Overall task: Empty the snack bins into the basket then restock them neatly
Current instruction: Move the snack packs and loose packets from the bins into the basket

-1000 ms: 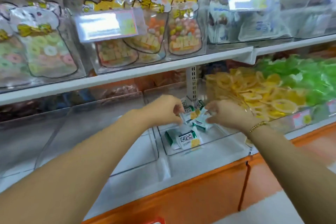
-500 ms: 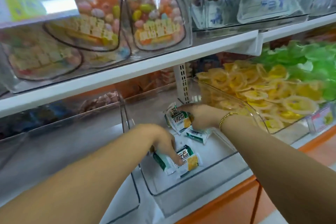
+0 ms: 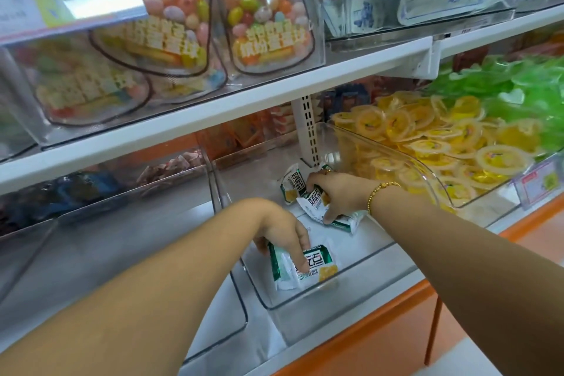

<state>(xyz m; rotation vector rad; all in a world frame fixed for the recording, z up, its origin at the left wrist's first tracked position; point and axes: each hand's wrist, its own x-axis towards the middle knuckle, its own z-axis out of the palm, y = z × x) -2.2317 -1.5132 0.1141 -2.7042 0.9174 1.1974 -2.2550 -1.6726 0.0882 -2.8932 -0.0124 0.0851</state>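
Emptying the clear bin [image 3: 351, 293] seems underway: left grip [image 3: 283, 233] pinches flat packets [image 3: 317, 268] beneath it, right grip [image 3: 338, 192] clutches crumpled packets [image 3: 314, 197]; next, lift both out.

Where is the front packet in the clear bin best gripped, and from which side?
Pinch the front packet across its width, thumb on one long edge, fingers on the other, coming from above. It lies flat on the bin floor, overlapping a second packet, and the bin's walls likely block a sideways reach. The left hand curls over it that way.
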